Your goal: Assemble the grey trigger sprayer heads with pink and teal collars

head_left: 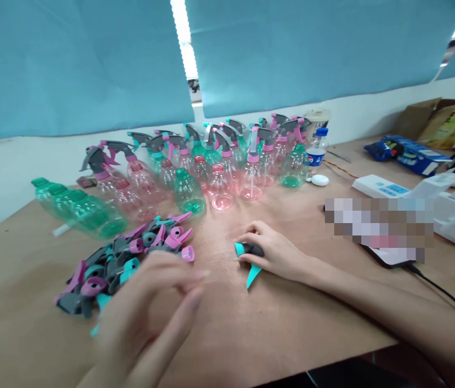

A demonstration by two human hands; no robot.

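The right hand (272, 249) grips a grey plastic spray head with a ribbed teal collar and teal trigger (254, 249) at the table's middle. The left hand (146, 304), nearer and blurred, has curled fingers; I cannot tell whether it holds anything. Left lies a heap of grey, pink and teal spray heads (116, 261); beyond stand headless clear-green (189, 194) and clear-pink plastic bottles (222, 189). The step in hand seems to be handling one head; the next move calls for keeping its collar unobstructed.

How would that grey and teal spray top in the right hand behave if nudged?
The spray top is probably stiff, as it looks like moulded plastic. It is likely light, being small beside the right hand. Its round collar might start rolling, but the jutting trigger would probably stop it.
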